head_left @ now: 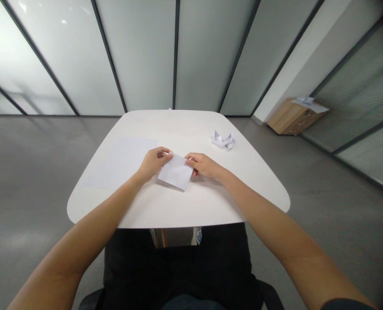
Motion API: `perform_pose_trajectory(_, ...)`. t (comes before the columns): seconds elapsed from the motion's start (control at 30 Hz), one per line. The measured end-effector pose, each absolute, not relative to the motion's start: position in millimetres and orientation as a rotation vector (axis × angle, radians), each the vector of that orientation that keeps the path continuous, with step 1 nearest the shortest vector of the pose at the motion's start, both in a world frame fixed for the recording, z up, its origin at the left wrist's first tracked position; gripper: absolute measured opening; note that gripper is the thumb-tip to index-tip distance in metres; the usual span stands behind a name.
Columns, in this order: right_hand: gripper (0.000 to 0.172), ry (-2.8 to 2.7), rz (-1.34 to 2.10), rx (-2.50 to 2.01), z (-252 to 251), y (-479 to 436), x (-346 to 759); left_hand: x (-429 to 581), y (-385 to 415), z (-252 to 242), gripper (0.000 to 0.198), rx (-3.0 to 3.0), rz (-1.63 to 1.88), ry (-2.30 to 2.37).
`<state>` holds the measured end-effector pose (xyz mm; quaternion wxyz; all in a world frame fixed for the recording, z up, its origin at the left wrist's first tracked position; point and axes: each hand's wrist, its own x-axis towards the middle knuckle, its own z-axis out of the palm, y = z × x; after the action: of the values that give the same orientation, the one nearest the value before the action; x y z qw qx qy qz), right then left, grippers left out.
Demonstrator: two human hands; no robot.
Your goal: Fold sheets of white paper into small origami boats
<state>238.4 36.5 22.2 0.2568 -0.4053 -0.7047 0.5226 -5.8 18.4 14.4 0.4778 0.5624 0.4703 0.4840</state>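
Observation:
Between my two hands is a small folded sheet of white paper [175, 173], tilted a little above the table. My left hand [155, 161] pinches its upper left corner between thumb and fingers. On the opposite side, my right hand [202, 165] grips the right edge, thumb on top and fingers curled behind. The underside of the paper is hidden. Flat on the table to the left lies larger white paper [123, 159], partly behind my left forearm. A folded white paper figure [223, 140] stands beyond my right hand.
The white table [185, 122] has rounded corners, and its near edge is just in front of my lap. A wooden cabinet [291, 116] with papers on top stands on the floor at the far right. Frosted glass panels [139, 51] rise behind the table.

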Motion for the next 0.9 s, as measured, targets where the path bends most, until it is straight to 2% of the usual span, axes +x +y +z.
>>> perform_pose_trajectory(0.2, 0.022, -1.783, 1.299, -1.206, 22.4, 44.2, 240.9, -8.7, 18.4, 12.1, 0.046, 1.477, 1.186, 1.22)
perform_pose_trajectory(0.37, 0.035, -1.706, 1.287, -1.118, 20.7, 50.0, 249.1, -8.9, 18.0, 11.3, 0.027, 1.563, 1.035, 1.3)
perform_pose_trajectory(0.53, 0.031, -1.758, 1.084, -1.261, 13.1, 56.6, 253.6, -16.5, 18.9, 18.8, 0.019, 1.858, 0.78, 1.404)
perform_pose_trajectory(0.7, 0.024, -1.788, 1.03, -1.351, 5.0, 59.6, 248.9, -22.2, 21.5, 25.5, 0.035, 1.982, 0.581, 1.48)
perform_pose_trajectory(0.9, 0.027, -1.885, 0.808, -1.424, 12.2, 55.3, 245.2, -21.0, 21.7, 23.8, 0.027, 2.082, 0.573, 1.652)
